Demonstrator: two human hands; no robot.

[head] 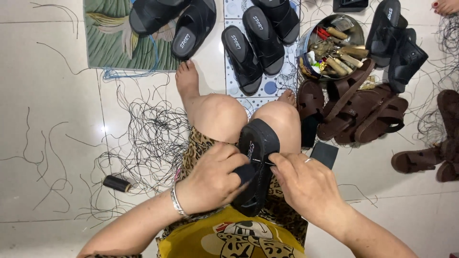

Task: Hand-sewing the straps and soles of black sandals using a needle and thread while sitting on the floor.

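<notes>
Left hand (pixel 210 179) clamps black slide sandal (pixel 256 165) on edge between knees; right hand (pixel 306 184) pinches its right side; thread spool (pixel 117 183) near left.

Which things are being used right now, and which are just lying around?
In use:
- left hand
- right hand
- black sandal held between the knees, both hands on it

Lying about:
- black slides
- brown sandals
- tool tin
- thread spool
- loose black threads
- green mat
</notes>
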